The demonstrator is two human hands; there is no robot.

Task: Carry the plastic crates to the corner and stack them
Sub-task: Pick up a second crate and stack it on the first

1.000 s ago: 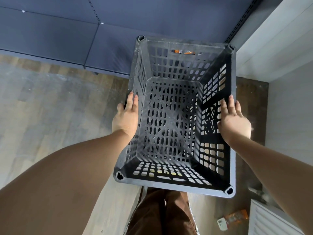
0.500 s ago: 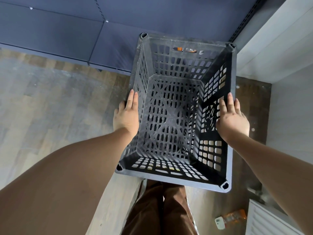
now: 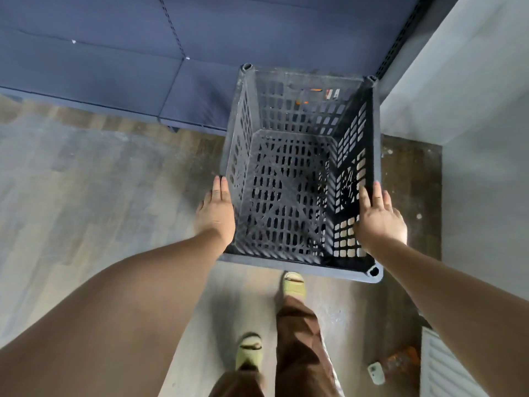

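Squeezing the crate [image 3: 289,196] between left grip [image 3: 216,214] and right grip [image 3: 378,222], both flat and uncurled on its side walls; low in the corner [image 3: 409,167], long axis pointing ahead, equally near both.

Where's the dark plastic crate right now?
Head view, centre-right: dark plastic crate between the left hand and right hand, near the corner of blue shelving and white wall.

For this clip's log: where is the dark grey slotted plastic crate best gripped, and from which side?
By its two long side walls, one hand from each side. The dark grey slotted plastic crate is upright and open-topped, so a squeeze from left and right likely keeps it level. The left hand and right hand rest there. The far wall also has a handle slot.
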